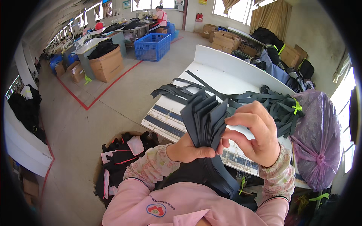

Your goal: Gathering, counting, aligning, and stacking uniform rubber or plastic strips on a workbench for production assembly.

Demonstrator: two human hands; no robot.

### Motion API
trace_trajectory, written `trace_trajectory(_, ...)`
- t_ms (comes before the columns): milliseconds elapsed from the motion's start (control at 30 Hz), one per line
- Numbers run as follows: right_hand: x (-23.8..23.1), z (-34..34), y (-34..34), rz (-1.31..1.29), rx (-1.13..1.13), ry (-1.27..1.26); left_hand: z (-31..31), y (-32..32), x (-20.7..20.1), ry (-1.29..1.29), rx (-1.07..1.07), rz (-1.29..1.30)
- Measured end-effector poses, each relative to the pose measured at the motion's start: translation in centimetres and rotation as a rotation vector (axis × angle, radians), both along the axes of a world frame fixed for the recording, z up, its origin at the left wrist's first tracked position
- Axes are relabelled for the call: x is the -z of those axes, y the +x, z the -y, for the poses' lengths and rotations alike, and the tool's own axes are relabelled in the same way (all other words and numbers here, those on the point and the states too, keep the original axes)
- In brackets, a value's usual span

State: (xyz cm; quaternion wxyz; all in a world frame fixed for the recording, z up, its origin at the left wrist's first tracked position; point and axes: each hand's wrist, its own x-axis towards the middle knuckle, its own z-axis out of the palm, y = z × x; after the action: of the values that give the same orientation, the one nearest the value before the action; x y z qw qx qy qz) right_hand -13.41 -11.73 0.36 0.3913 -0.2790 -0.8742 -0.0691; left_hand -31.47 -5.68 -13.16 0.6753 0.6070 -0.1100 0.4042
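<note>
A thick bundle of dark grey fabric straps [205, 118] stands upright in front of my chest, its cut ends fanned out at the top. My left hand [188, 150] is closed round its lower part, the thumb lying across the front. Thumb and forefinger of my right hand [256, 132] are curled in a pinch at the bundle's right edge; the exact strap between them is hard to make out. Below my hands the straps' long tails [220, 177] hang down over my lap. More loose straps [264, 103] lie heaped on the white table [215, 67] behind.
A tied purple plastic bag [318, 139] stands at the table's right end. Down to my left is a container of dark and pink fabric pieces [122, 158]. Farther off are a blue crate [152, 47], a cardboard box [106, 64] and a seated person [161, 18].
</note>
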Motion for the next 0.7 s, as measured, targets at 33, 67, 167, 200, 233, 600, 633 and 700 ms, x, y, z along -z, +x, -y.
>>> trace_trajectory(33, -0.6, -0.3, -0.4, 0.012, -0.004, 0.001, 0.0, 0.0, 0.0, 0.001, -0.004, 0.012)
trace_trajectory(67, -1.2, -0.6, -0.8, 0.085, -0.008, -0.022, -0.1, -0.2, 0.0, -0.025, 0.024, 0.027)
trace_trajectory(167, -1.7, -1.2, -1.8, 0.175, -0.02, -0.109, -0.6, -0.2, 0.3, -0.039, 0.048, 0.057)
trace_trajectory(200, -1.8, -1.3, -2.0, 0.173, -0.014, -0.173, -0.7, -0.1, 0.4, -0.027, 0.058, 0.054)
trace_trajectory(233, -1.9, -1.5, -2.2, 0.191, -0.015, -0.159, -0.7, 0.0, 0.4, -0.03, 0.056, 0.065)
trace_trajectory(600, -3.9, -2.1, -3.8, 0.303, 0.05, -0.031, -0.3, 0.2, 0.1, -0.098, 0.068, 0.109)
trace_trajectory(633, -4.0, -2.0, -3.9, 0.307, 0.047, -0.029, -0.3, 0.1, 0.0, -0.096, 0.066, 0.113)
trace_trajectory(700, -4.3, -1.8, -4.2, 0.381, 0.067, 0.001, -0.2, 0.0, 0.0, -0.068, 0.045, 0.087)
